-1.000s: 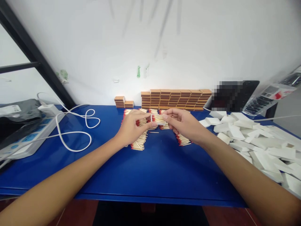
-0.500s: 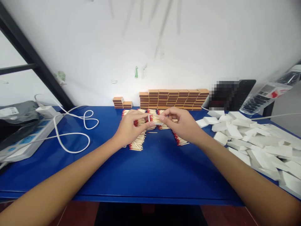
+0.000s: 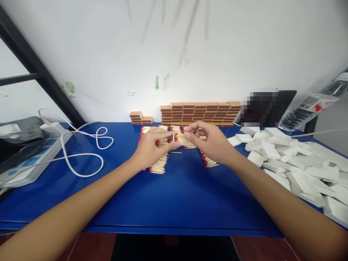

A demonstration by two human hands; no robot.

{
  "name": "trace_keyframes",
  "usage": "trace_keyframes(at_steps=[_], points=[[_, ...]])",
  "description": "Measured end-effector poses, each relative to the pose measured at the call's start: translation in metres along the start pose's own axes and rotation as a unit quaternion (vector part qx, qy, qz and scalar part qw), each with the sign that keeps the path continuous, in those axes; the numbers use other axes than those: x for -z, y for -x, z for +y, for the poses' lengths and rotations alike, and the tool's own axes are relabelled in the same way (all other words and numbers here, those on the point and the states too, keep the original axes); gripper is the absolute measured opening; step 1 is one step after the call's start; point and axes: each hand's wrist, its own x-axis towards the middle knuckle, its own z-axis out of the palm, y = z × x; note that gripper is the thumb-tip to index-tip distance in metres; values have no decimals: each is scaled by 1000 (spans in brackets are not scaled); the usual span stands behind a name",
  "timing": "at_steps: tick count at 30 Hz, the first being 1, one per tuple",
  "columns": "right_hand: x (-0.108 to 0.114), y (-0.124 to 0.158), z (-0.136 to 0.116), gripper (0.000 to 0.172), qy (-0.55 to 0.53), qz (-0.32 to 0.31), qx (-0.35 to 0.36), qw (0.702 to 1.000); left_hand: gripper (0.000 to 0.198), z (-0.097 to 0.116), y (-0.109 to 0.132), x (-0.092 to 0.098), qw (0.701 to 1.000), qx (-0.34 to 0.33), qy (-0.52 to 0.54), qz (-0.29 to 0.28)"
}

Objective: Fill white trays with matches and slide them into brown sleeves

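Note:
Over a heap of red-tipped matches (image 3: 160,165) on the blue table (image 3: 174,203), my left hand (image 3: 152,146) pinches the end of a small white matchbox tray (image 3: 181,142). My right hand (image 3: 210,141) meets it from the right, its fingers curled and pinched at the tray's other end, over the matches lying in it. A single loose match (image 3: 176,152) lies on the table just below the tray. More matches (image 3: 209,161) show under my right wrist.
Stacked brown matchbox sleeves (image 3: 201,114) line the wall, with a small stack (image 3: 141,118) to their left. A large pile of white box trays (image 3: 293,163) fills the right side. A power strip (image 3: 29,159) and looped white cable (image 3: 87,156) lie at left.
My right hand's fingers have shifted slightly up and left at the tray. The view has tilted a little; the left hand keeps its hold.

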Motion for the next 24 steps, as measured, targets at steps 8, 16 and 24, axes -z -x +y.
trace_keyframes(at_steps=[8,16,24], points=[[-3,1,-1,22,-5,-6,-8,1000,38,-2,1,-1,1000,1,7,-1],[0,5,-4,26,0,-9,35,999,44,-2,0,-1,1000,-4,-2,6],[3,2,0,15,143,10,105,984,45,-4,1,-2,1000,-11,-3,13]])
